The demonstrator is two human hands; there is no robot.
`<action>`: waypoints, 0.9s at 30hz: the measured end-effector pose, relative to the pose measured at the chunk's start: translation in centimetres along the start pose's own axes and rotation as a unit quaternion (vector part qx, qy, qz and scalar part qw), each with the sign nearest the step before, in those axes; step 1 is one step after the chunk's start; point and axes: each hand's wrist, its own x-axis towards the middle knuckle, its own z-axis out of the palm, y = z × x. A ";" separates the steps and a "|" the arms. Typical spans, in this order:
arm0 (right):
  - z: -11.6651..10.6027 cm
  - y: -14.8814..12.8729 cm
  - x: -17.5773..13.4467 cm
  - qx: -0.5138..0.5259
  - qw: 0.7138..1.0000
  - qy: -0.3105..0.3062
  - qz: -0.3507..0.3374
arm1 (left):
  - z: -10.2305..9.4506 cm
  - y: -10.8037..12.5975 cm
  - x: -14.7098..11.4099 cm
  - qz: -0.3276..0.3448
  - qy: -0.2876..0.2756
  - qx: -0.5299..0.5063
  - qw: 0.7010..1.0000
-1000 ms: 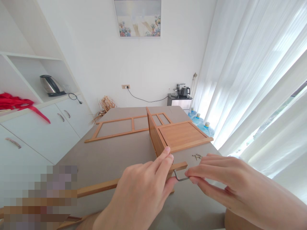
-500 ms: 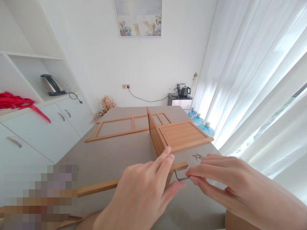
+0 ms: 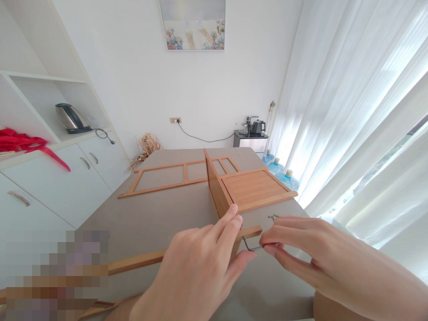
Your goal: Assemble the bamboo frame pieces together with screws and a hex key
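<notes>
My right hand [image 3: 307, 249] pinches the long arm of a metal hex key [image 3: 256, 248] between thumb and fingers. The key's short bent end meets the underside of a wooden bar [image 3: 252, 231]. My left hand [image 3: 200, 263] is closed around the near end of an upright wooden panel [image 3: 219, 191] where that bar joins it; its thumb points toward the hex key. Whatever fastener the key sits in is hidden. Several small screws [image 3: 274, 217] lie on the table just beyond my right fingers, partly covered by them.
The wooden frame stands on a grey table [image 3: 167, 209]. A flat panel section [image 3: 257, 187] reaches right and an open frame [image 3: 160, 178] reaches left. A wooden rail [image 3: 137, 262] runs lower left beside a blurred patch. White cabinets [image 3: 60, 178] stand left, water bottles [image 3: 287, 176] right.
My right hand has shifted slightly and turned the hex key's long arm a little. More of the screws is covered by my fingers. My left hand stays in place.
</notes>
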 end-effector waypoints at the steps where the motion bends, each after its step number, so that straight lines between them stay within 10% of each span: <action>1: 0.0 0.1 0.1 0.001 1.000 -0.009 0.003 | 0.0 0.0 0.0 0.000 0.001 0.001 1.000; 27: 0.3 0.3 1.0 -0.017 0.998 -0.019 -0.052 | -0.1 0.0 0.0 0.001 0.004 0.001 1.000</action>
